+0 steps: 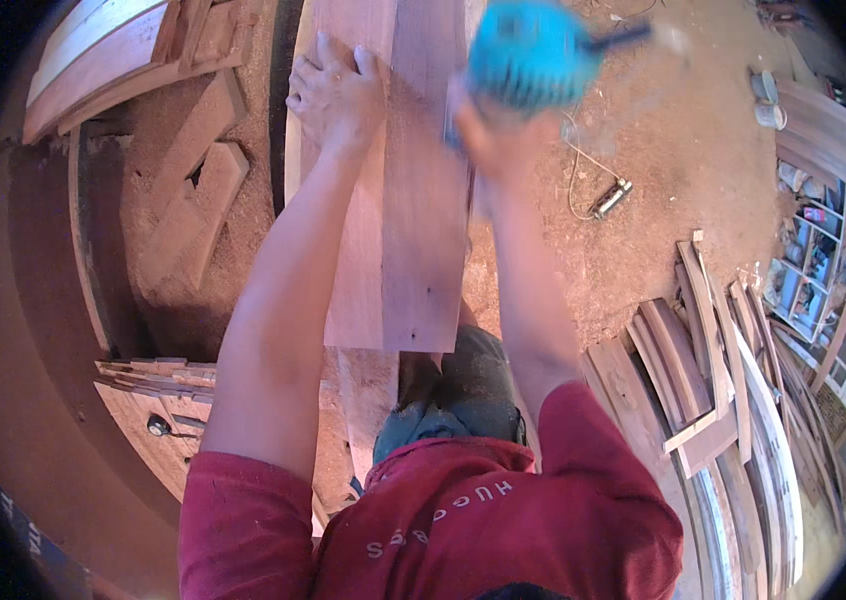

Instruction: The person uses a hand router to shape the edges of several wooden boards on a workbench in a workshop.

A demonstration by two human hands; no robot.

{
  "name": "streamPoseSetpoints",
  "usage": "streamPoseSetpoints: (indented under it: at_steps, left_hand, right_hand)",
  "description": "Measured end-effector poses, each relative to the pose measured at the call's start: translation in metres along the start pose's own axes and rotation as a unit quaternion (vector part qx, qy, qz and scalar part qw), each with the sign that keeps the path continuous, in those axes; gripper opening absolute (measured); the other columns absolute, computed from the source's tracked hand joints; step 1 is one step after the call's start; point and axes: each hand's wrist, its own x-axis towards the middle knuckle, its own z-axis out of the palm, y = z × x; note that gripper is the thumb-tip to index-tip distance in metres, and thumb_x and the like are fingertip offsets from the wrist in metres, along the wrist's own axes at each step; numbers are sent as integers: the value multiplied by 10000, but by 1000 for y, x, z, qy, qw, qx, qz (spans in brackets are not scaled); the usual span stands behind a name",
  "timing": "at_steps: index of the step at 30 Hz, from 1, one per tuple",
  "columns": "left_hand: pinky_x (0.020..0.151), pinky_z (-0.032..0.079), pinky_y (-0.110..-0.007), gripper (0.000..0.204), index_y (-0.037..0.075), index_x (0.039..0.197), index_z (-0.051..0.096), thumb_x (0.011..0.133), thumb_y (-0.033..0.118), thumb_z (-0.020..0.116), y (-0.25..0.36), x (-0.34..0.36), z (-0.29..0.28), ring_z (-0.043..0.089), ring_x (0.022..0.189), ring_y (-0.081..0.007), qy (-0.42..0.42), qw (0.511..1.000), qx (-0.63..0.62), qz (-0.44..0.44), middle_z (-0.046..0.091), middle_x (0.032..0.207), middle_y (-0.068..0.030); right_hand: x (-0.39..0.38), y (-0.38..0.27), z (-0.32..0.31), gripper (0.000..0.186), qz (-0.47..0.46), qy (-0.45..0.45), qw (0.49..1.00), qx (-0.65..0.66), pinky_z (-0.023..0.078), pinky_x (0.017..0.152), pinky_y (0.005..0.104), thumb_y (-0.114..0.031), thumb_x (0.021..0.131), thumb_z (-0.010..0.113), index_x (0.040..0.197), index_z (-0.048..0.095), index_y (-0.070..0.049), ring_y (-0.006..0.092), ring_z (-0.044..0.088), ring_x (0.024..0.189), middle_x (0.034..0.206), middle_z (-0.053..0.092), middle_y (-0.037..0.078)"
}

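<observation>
A long reddish wooden board (pixel 427 230) runs away from me, made of a lighter strip and a darker strip side by side. My left hand (pixel 341 98) lies flat on its lighter left part, fingers spread. At the board's right edge, my right hand (pixel 506 140) grips a teal power tool (pixel 531 55). Motion smears both the tool and that hand, so the tool's exact kind cannot be made out. A dark part sticks out from the tool's right side. Whether the tool touches the board is unclear.
Cut boards (pixel 103 60) are stacked at the far left, above loose wood offcuts (pixel 205 200). On the sawdust-covered floor (pixel 683 150) sits a power strip (pixel 611 198) with a pale cord. Several long planks (pixel 678 365) lie at the right, near a shelf (pixel 811 255).
</observation>
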Motion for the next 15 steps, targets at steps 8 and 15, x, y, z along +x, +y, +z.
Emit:
streamPoseSetpoints:
  at_steps: [8,15]
  left_hand:
    - [1041,418,-590,633,125,1489,463,999,526,485,0,6,-1,523,1272,-459,-7,1000,-3,1,534,1370,-302]
    - [960,477,-568,597,62,1373,552,1000,524,491,-6,3,3,603,1134,-431,50,997,51,37,613,1253,-264]
  right_hand:
    - [-224,-110,-111,526,174,-42,969,170,551,916,498,-402,902,718,1262,586,-42,305,617,1084,1245,579,154]
    - [-198,-80,-90,541,84,-20,990,112,549,907,488,-414,897,725,1276,580,-56,293,611,1101,1269,569,148]
